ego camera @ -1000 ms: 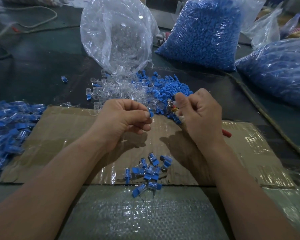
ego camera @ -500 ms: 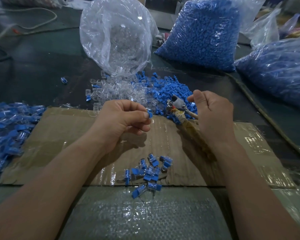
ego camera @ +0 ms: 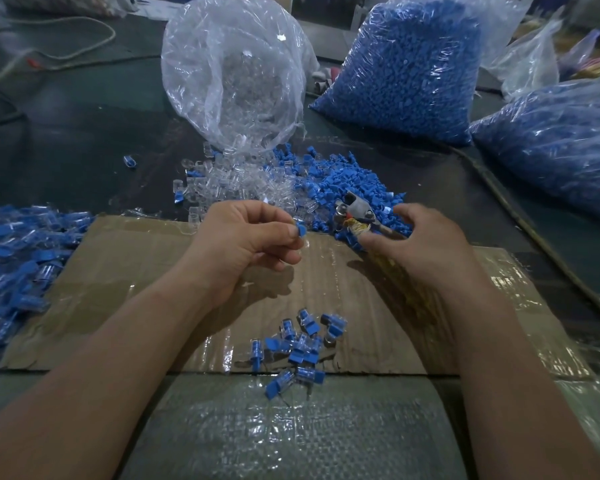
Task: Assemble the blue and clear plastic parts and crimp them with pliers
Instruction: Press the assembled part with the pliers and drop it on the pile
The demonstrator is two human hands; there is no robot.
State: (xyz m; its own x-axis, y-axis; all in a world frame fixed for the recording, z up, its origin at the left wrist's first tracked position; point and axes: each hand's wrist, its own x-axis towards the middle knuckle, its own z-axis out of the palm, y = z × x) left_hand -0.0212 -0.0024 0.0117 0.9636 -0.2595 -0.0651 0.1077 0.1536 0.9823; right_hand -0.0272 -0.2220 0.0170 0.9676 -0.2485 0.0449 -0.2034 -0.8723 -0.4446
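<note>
My left hand (ego camera: 246,242) pinches a small blue part (ego camera: 301,230) between thumb and forefinger above the taped cardboard sheet (ego camera: 118,271). To its right, my right hand (ego camera: 420,244) holds the pliers (ego camera: 355,211), whose grey metal jaws point up and left over the loose parts. Behind both hands lies a mixed heap of clear parts (ego camera: 229,183) and blue parts (ego camera: 340,181). A small pile of assembled blue-and-clear pieces (ego camera: 300,344) sits on the cardboard's near edge between my forearms.
An open clear bag (ego camera: 232,74) spills clear parts at the back. Two full bags of blue parts stand behind it, one (ego camera: 406,67) at the centre right and one (ego camera: 555,140) at the far right. More assembled pieces (ego camera: 11,258) are heaped at the left. A cord (ego camera: 520,223) runs along the right.
My right hand has turned and dropped lower and rightward, bringing the pliers' jaws out into view. My left hand kept its place with the blue part.
</note>
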